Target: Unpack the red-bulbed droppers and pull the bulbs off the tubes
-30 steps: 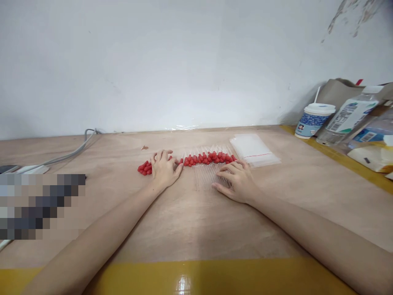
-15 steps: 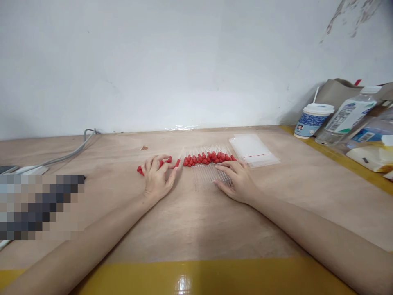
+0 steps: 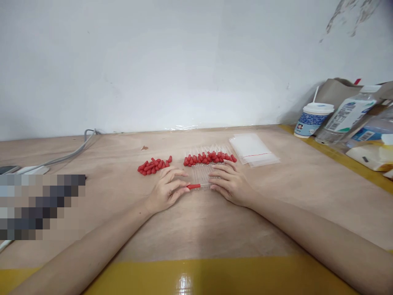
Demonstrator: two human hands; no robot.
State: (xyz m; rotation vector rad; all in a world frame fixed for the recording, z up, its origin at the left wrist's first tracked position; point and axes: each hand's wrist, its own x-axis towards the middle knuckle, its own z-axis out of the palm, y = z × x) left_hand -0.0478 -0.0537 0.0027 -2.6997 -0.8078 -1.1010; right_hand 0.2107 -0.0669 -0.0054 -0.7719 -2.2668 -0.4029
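Note:
My left hand (image 3: pixel 168 188) pinches the rounded end of a red rubber dropper bulb (image 3: pixel 194 186) between thumb and forefinger. The bulb points right and meets the end of a clear dropper tube (image 3: pixel 205 185). My right hand (image 3: pixel 231 182) is closed on that tube at its other end; whether the tube sits inside the bulb I cannot tell. Behind them lies a row of clear tubes (image 3: pixel 201 174), partly under my right fingers. Along the row's far side are finished-looking droppers with red bulbs (image 3: pixel 210 157). A loose pile of red bulbs (image 3: pixel 152 166) rests beyond my left hand.
Clear plastic bags (image 3: pixel 253 149) with a red line lie at the back right. A paper cup (image 3: pixel 312 121), a plastic bottle (image 3: pixel 346 114) and wrappers stand at the far right. A grey cable (image 3: pixel 75 153) crosses the left. Yellow tape (image 3: pixel 147 276) edges the table.
My left hand has come from the bulb pile toward me and to the right, carrying one bulb. My right hand has shifted slightly left and now holds a tube against the bulb.

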